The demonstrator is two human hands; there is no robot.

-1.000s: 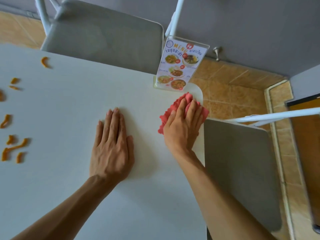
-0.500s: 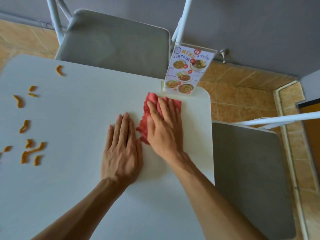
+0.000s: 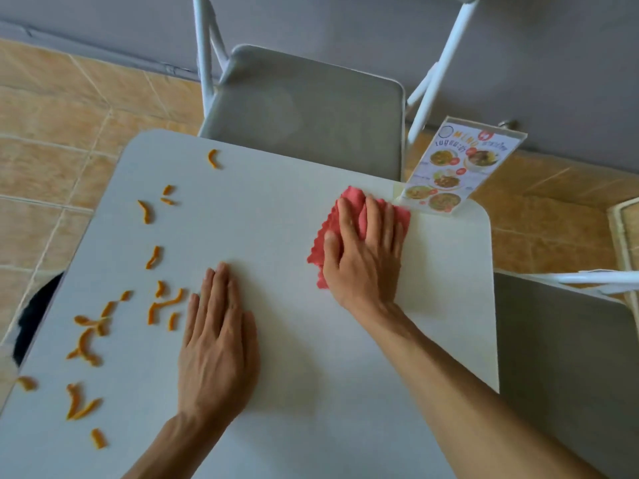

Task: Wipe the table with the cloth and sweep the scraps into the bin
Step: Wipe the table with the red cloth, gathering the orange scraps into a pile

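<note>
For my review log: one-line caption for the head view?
Right hand presses red cloth on white table beside menu stand; left hand flat, orange scraps unswept.

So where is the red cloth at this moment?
The red cloth lies flat on the white table near its far right corner, pressed under the right hand, beside the menu stand.

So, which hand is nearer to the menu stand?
The right hand. It presses the red cloth just beside the menu stand. The left hand lies flat mid-table, much farther away, next to the orange scraps.
</note>
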